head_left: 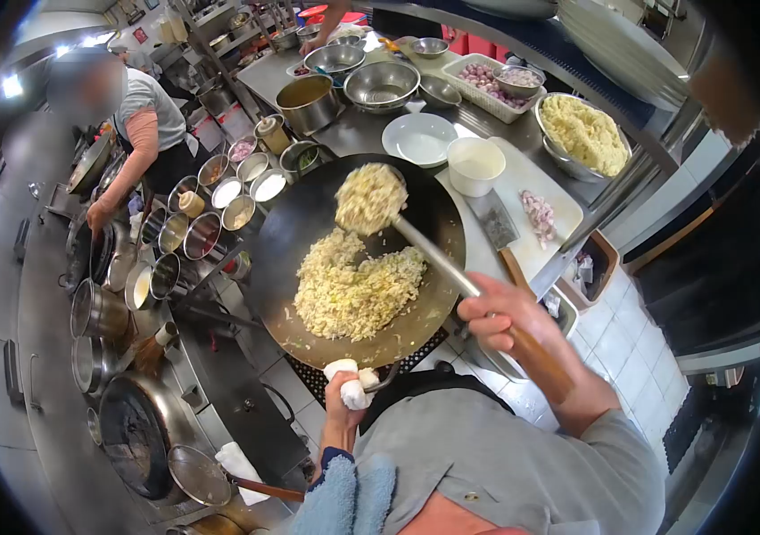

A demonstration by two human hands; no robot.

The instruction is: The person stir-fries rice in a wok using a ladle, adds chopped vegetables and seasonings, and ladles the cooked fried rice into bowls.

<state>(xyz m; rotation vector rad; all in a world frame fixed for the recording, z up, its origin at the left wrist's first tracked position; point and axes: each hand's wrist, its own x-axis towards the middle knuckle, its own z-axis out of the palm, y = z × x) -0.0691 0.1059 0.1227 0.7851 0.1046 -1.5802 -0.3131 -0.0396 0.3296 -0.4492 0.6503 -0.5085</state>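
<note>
A large dark wok [264,241] holds a heap of fried rice [353,290]. Wrapped round the wok's handle with a white cloth [353,392] is my left hand [341,406], closed, at the near rim. My right hand [514,325] grips the wooden end of a long ladle [438,259]. The ladle's bowl is heaped with rice [371,198] and is over the far part of the wok, slightly blurred. A white bowl [476,166] and an empty white plate [419,140] stand just beyond the wok's right rim.
A cleaver [494,223] and chopped shallots [538,217] lie on a white board [567,201]. Several metal pots of ingredients [202,234] stand left of the wok. Further left a co-worker [152,116] reaches to a stove. Behind are metal bowls [382,85] and a yellow heap [583,134].
</note>
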